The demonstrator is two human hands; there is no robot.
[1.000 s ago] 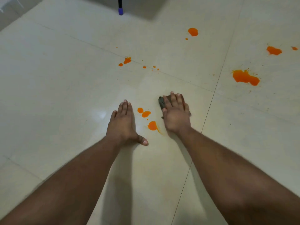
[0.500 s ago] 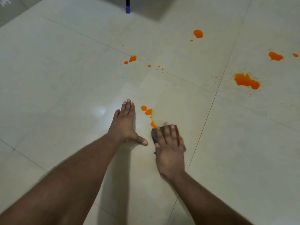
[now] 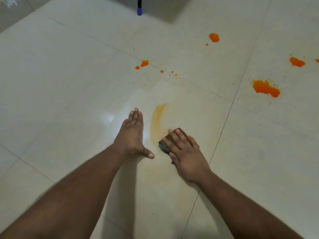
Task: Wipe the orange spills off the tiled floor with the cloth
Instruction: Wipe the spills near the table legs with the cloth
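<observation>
My right hand (image 3: 185, 150) lies flat on a dark folded cloth (image 3: 164, 147) and presses it to the cream tiled floor (image 3: 69, 83). A pale orange smear (image 3: 158, 120) curves up from the cloth's left edge. My left hand (image 3: 132, 137) rests flat on the tile just left of the smear, thumb spread toward the cloth. Farther off lie orange spills: a small cluster (image 3: 144, 63) on the grout line, a blob (image 3: 214, 37) at the back, a large patch (image 3: 265, 88) to the right and another (image 3: 296, 62) beyond it.
A black pole with a blue tip (image 3: 139, 7) stands at the top of the view beside a dark shadowed area. Grout lines cross the floor. Something white (image 3: 10, 2) sits at the top left corner.
My right hand dragged the cloth toward me and then over the three orange drops beside my left hand; they are now a pale curved smear. My left hand stayed planted.
</observation>
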